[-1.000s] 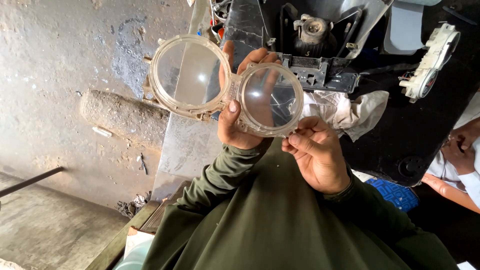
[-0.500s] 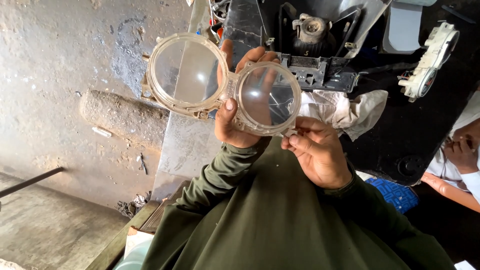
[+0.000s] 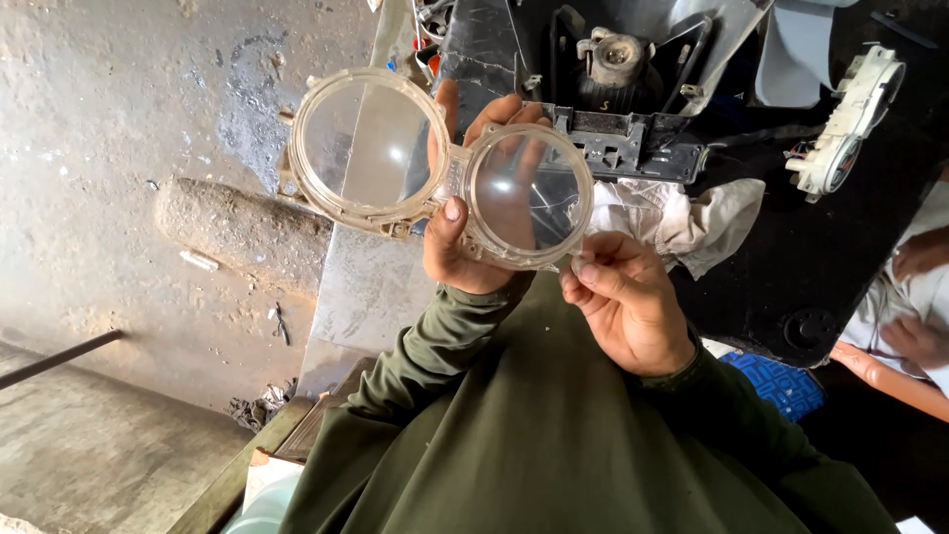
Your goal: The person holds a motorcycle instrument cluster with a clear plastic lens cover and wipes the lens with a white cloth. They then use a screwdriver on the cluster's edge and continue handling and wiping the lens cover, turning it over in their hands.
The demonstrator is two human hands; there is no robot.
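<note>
1. My left hand (image 3: 465, 237) is gripping the clear twin-lens cover (image 3: 445, 168) at its middle bridge, thumb in front, fingers curled behind.
2. My right hand (image 3: 623, 307) is pinching the cover's lower right rim between thumb and fingertips.
3. The cover is hovering above the dark instrument housing (image 3: 613, 119) and white rag (image 3: 672, 218).

The twin-lens cover (image 3: 440, 168) sits between left hand (image 3: 465, 237) and right hand (image 3: 623, 302), with the rag (image 3: 682, 222) just beyond and the instrument cluster (image 3: 845, 124) far right.
</note>
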